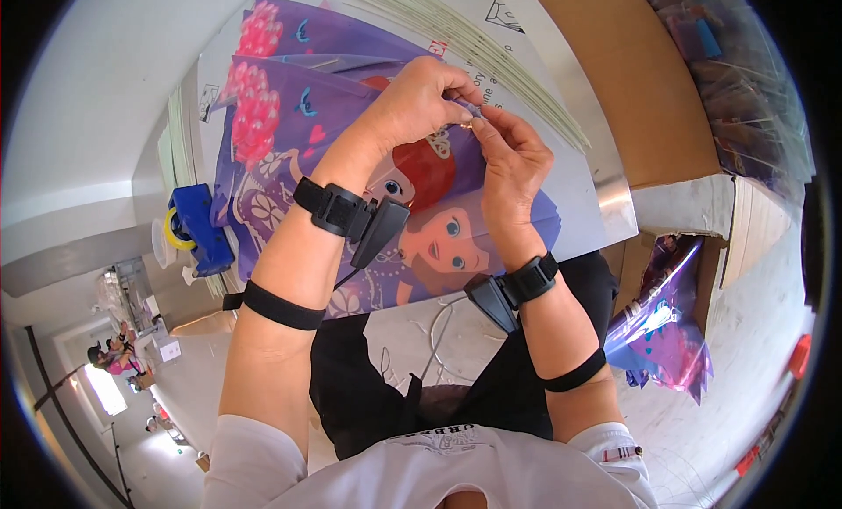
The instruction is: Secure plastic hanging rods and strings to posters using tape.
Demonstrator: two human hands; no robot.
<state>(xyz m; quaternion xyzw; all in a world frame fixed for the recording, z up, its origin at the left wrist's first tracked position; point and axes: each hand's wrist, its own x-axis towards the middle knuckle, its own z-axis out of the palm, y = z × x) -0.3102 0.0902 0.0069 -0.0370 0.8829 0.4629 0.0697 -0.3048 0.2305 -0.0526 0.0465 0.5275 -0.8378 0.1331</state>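
Observation:
Purple plastic sheets [351, 285] printed with cartoon figures and pink balloons lie stacked on the white board before me, the top one shaped like a kite sail. My left hand [421, 101] and my right hand [513, 162] meet at the top one's far right edge. Both are closed, thumbs and fingers pinching the purple edge from either side. Between the fingertips shows a small, shiny gold-coloured bit, too small to name. Fingers hide most of the pinched spot.
Several thin pale rods [491, 57] lie along the board's [605, 193] far right side. A blue tape dispenser [200, 231] stands at its left. Cardboard [605, 61] and bagged goods [745, 79] are on the right, shiny purple film [662, 320] lower. Other people [114, 355] are far left.

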